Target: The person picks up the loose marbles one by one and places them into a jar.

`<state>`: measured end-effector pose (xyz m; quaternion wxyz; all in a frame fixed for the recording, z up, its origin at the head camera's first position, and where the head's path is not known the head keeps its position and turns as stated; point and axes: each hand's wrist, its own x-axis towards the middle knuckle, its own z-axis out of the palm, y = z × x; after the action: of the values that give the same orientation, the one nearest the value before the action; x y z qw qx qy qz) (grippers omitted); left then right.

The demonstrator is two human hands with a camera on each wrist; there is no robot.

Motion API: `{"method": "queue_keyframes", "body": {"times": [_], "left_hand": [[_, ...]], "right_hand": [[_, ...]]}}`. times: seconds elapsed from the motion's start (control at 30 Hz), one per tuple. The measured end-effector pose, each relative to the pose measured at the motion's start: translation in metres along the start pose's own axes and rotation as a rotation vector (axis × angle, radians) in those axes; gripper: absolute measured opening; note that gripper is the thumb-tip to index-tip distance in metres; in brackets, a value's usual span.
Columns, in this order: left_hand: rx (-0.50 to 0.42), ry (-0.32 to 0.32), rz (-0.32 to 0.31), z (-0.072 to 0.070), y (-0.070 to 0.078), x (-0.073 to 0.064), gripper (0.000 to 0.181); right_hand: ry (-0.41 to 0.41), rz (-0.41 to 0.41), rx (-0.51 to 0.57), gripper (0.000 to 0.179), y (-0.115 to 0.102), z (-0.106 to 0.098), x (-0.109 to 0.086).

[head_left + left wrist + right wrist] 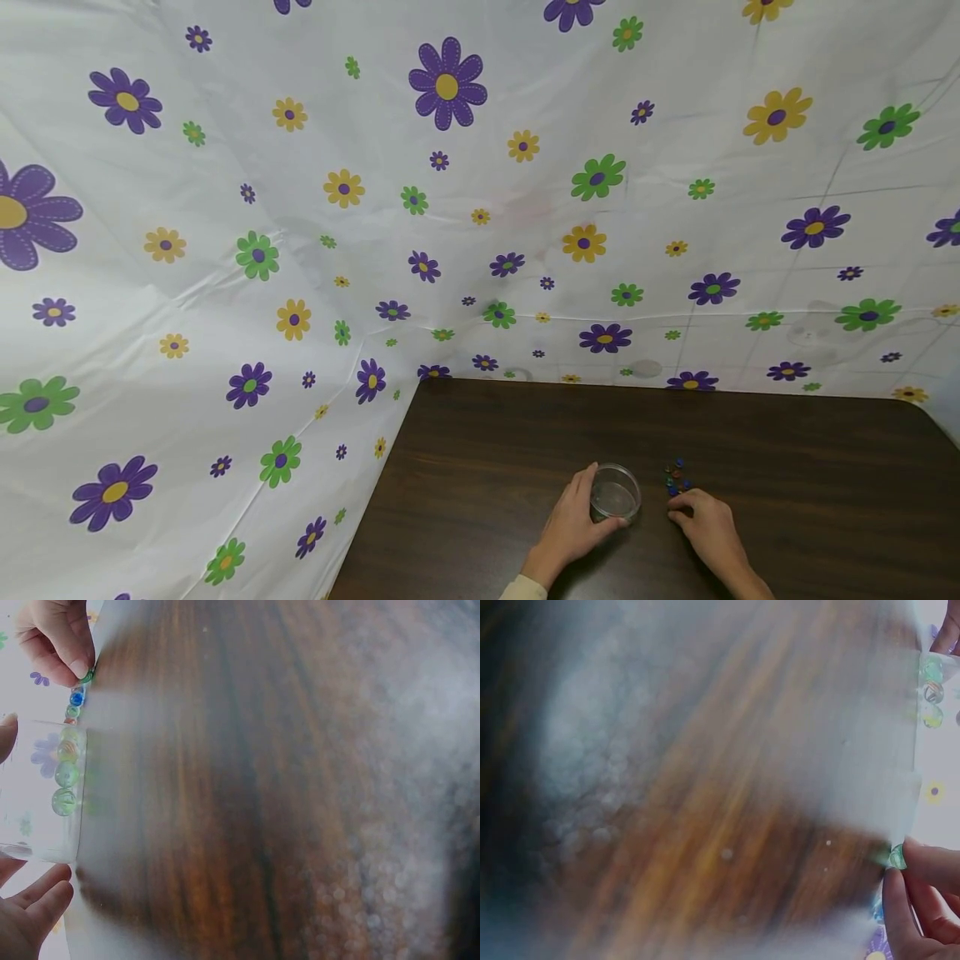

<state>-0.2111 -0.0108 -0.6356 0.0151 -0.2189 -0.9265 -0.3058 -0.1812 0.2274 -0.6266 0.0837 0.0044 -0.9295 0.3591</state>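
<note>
A clear round container (627, 477) stands on the dark wooden table, and my left hand (568, 523) holds it, thumb on one side and fingers on the other. Through its wall, several greenish glass marbles (66, 775) show low down in the left wrist view. To the right of the container, my right hand (707, 525) pinches a green marble (898, 856) between thumb and fingertip, close to the tabletop. Just beyond the right fingertips lies a loose group of small marbles (677, 473), blue, green and reddish. The right fingers partly cover the nearest ones.
The dark wooden table (525, 433) reaches back to a white flower-printed sheet (480, 183) hanging behind it. The same sheet runs along the table's left edge. Blurred table surface fills most of both wrist views.
</note>
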Motion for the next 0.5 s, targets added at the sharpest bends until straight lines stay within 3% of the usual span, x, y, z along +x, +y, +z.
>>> {"method": "queue_keyframes", "body": {"times": [0.5], "left_hand": [[-0.003,-0.001,0.0,-0.0021,0.0016,-0.0005,0.091]], "right_hand": [[-0.016,-0.042,-0.03,0.013,0.0004,-0.001,0.0021]]}}
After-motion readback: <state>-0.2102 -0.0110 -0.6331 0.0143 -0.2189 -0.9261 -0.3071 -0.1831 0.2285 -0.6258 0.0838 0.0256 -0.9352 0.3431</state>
